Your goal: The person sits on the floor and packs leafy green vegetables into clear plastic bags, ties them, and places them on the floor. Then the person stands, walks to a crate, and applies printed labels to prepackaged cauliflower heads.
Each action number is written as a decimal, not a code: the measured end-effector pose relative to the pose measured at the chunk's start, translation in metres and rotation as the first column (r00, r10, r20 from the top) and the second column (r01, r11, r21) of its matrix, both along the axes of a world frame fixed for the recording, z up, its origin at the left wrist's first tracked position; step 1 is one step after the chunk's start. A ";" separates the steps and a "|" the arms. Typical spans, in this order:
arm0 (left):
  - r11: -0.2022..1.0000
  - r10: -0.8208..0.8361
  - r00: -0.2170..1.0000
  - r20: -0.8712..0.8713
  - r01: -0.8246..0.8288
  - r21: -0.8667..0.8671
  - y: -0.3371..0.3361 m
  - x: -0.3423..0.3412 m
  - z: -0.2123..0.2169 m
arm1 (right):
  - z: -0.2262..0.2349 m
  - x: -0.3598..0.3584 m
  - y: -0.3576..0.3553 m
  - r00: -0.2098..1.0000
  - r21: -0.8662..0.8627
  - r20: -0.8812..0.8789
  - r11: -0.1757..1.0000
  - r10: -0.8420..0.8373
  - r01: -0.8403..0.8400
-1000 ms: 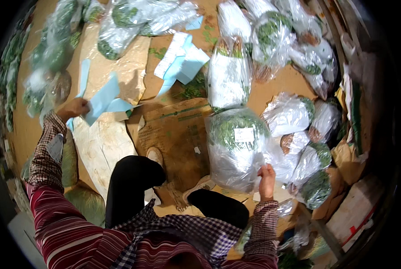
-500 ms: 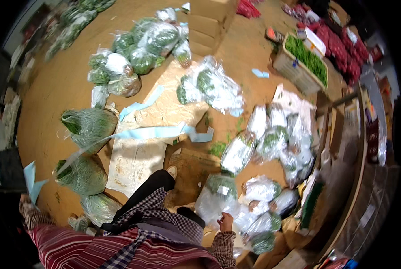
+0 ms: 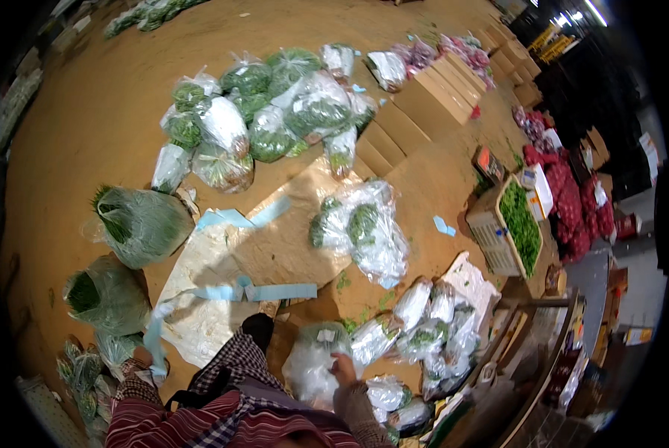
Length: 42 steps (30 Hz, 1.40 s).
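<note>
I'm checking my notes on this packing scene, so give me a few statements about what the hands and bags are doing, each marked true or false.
1. The left hand holds one end of a pale blue strip that trails across the flattened cardboard. True.
2. The right hand rests on a red mesh sack. False: it touches a clear plastic bag of greens close to the person's knee.
3. A crate of green vegetables stands to the person's right. True.
4. The big pile of bagged greens farther out sits inside a closed box. False: the bags lie loose on the floor.
5. Both hands grip the same bag. False: they are apart, each on a different thing.
</note>
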<state>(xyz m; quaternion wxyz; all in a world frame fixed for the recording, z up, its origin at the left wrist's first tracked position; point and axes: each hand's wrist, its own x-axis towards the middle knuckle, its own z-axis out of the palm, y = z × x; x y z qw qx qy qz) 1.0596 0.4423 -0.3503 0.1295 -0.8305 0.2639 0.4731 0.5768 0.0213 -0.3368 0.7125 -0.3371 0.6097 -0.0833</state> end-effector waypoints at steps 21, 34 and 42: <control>0.396 -0.209 0.843 -0.496 -0.391 -0.831 -0.566 -0.089 0.291 | 0.245 0.216 -0.241 0.758 -0.591 0.050 0.631 0.650 -0.502; 0.576 -0.763 0.081 -0.641 -0.364 -0.732 -0.889 -0.383 0.431 | 0.352 -0.048 -0.365 0.611 -0.404 0.766 0.592 -0.199 0.698; 0.600 -0.794 0.021 -0.607 0.185 -0.778 -0.908 -0.456 0.342 | 0.400 -0.213 -0.444 0.191 -0.154 0.980 0.418 -0.049 0.895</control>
